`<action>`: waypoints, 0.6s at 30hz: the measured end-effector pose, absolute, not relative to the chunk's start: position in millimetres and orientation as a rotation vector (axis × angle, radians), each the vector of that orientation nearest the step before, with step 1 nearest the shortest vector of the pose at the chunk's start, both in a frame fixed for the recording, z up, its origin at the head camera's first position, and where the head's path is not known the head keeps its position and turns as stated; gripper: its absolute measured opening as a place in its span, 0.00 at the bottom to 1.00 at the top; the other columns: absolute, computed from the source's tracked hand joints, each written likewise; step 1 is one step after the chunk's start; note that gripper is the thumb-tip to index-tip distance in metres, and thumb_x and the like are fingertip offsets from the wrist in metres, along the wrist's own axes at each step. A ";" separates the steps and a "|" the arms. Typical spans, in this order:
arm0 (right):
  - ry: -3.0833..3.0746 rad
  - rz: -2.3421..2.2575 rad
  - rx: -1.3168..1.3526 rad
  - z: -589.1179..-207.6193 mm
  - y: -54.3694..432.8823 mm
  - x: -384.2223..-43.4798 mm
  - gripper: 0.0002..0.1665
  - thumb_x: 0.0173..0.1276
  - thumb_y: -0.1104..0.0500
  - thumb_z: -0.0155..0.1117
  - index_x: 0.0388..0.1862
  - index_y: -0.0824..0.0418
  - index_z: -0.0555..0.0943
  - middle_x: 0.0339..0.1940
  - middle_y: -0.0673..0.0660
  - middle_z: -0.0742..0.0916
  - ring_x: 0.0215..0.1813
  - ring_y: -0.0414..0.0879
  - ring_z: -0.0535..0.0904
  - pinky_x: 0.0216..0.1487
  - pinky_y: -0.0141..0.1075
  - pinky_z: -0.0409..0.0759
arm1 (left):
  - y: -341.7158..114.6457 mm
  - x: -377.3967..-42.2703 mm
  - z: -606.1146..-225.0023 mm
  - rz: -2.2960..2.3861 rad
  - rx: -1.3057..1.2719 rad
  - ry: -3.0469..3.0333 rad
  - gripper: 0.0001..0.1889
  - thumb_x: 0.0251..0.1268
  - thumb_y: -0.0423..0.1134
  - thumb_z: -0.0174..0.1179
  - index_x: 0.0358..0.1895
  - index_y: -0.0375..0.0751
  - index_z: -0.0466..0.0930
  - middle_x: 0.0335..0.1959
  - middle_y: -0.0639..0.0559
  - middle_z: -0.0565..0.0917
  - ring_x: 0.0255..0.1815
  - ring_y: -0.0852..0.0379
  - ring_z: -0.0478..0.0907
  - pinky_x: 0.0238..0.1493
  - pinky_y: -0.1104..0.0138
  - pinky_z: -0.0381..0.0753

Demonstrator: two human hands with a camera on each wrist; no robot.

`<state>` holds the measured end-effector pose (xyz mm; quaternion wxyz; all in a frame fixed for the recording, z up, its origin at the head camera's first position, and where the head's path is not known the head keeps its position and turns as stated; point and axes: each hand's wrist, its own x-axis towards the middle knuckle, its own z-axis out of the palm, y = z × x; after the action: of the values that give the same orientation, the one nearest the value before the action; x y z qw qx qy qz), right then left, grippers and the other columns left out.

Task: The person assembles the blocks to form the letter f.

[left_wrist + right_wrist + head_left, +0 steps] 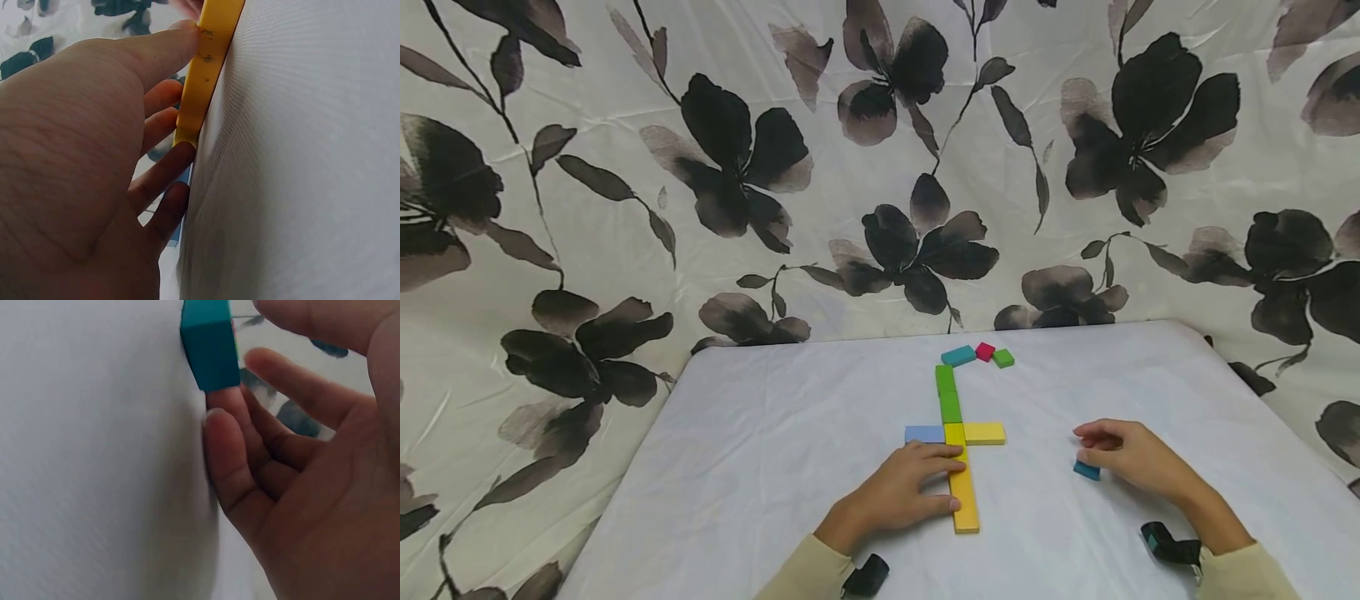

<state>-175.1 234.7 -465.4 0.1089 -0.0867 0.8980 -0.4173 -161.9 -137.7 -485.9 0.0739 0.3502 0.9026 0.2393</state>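
Yellow blocks lie end to end in a column on the white cloth. My left hand rests along the column's left side, its fingers spread and fingertips touching the yellow. In the left wrist view the thumb lies against the long yellow block. A light blue block and another yellow block stick out to either side. On the right, a teal block sits by the fingertips of my right hand. In the right wrist view, thumb and forefinger stand apart beside this block.
Two green blocks continue the column toward the far edge. Beyond them lie a turquoise block, a small red block and a small green block. A floral curtain hangs behind the white-covered table.
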 end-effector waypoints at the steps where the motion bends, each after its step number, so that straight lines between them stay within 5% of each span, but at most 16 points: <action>1: 2.631 -1.222 -0.270 -464.9 236.6 -174.5 0.29 0.67 0.50 0.71 0.60 0.67 0.79 0.50 0.56 0.85 0.47 0.48 0.78 0.40 0.36 0.79 | -137.6 -162.0 -486.0 0.718 1.053 2.710 0.28 0.69 0.63 0.58 0.68 0.59 0.76 0.72 0.70 0.68 0.68 0.62 0.65 0.68 0.58 0.66; 10: 2.625 -1.155 -0.390 -464.0 243.9 -170.6 0.23 0.66 0.53 0.72 0.53 0.67 0.82 0.39 0.53 0.82 0.39 0.45 0.76 0.38 0.33 0.75 | -136.6 -163.1 -486.3 0.710 1.041 2.708 0.28 0.68 0.64 0.58 0.68 0.60 0.76 0.71 0.71 0.68 0.68 0.63 0.65 0.68 0.58 0.66; 18: 2.676 -1.161 -0.370 -466.0 236.6 -171.0 0.21 0.65 0.53 0.73 0.50 0.65 0.82 0.39 0.53 0.83 0.41 0.46 0.78 0.39 0.34 0.77 | -136.7 -163.3 -487.5 0.711 1.029 2.703 0.29 0.68 0.65 0.57 0.68 0.61 0.76 0.71 0.71 0.68 0.69 0.62 0.65 0.69 0.57 0.66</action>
<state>-171.0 236.6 -466.0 0.1003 -0.1252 0.9054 -0.3930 -163.3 -136.7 -487.5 0.0814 0.3443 0.9045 0.2380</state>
